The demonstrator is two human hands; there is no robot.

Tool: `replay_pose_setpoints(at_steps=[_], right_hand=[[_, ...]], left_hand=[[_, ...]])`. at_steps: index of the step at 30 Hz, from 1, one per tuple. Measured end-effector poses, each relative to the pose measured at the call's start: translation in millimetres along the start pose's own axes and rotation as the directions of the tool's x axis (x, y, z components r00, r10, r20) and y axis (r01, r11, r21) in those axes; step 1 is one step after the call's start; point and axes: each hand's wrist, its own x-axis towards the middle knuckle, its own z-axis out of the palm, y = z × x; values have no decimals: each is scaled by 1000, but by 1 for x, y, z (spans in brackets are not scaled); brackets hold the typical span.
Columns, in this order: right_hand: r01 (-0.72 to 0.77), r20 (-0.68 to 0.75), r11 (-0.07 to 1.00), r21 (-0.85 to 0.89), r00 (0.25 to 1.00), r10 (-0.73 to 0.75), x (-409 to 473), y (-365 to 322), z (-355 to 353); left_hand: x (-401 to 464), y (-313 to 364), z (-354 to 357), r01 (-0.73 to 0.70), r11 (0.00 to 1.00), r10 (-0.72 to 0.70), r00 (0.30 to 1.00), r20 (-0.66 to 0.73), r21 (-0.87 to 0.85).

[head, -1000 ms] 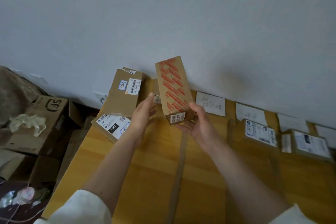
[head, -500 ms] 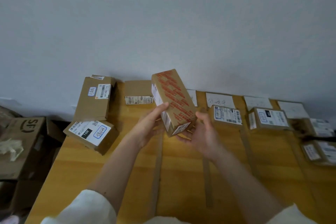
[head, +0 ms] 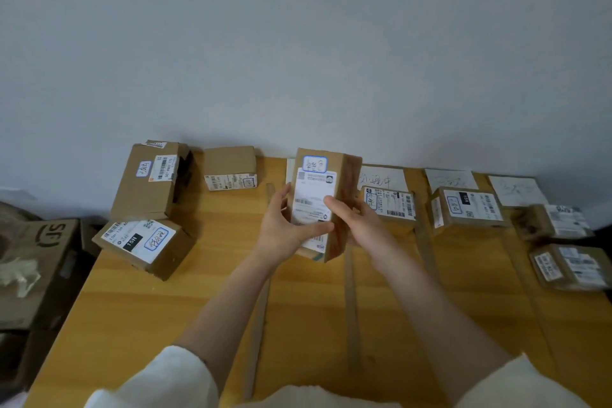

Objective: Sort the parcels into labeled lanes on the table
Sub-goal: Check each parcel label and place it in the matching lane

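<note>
I hold a tall brown cardboard parcel above the middle of the wooden table, its white shipping label and a blue-framed handwritten tag facing me. My left hand grips its left side and lower front. My right hand holds its right edge, thumb on the label. Tape strips divide the tabletop into lanes. White paper lane labels lie along the wall.
Two parcels sit at the table's left end, one small box by the wall. Parcels lie in lanes to the right, more at the far right. An SF carton stands left of the table.
I have turned the parcel so that its label side faces me instead of the red-printed side. My view has shifted right and down, showing more lanes.
</note>
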Motion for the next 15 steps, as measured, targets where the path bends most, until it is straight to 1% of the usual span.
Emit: replay_pose_setpoints(at_steps=[3,6,7,10,13,15], right_hand=[[-9,-15,999,39,1000,10,3,4,-12],[-37,29,998,58,999,35,2,9,-26],[-40,50,997,62,998,37,0,10,-30],[-39,88,997,67,996,33,-4,15,-40],[-41,107,997,68,994,33,-8,19,-47],[-48,115,994,99,993,36,-10,22,-50]], left_hand=[[0,-2,3,11,1000,-9,998,70,-26],[1,-6,4,68,986,-58,996,72,-153],[2,-8,4,89,981,-79,995,64,-171],[3,-15,7,139,978,-130,989,62,-153],[1,-20,11,187,974,-174,978,111,-126],[-1,-25,14,240,966,-222,961,166,-94]])
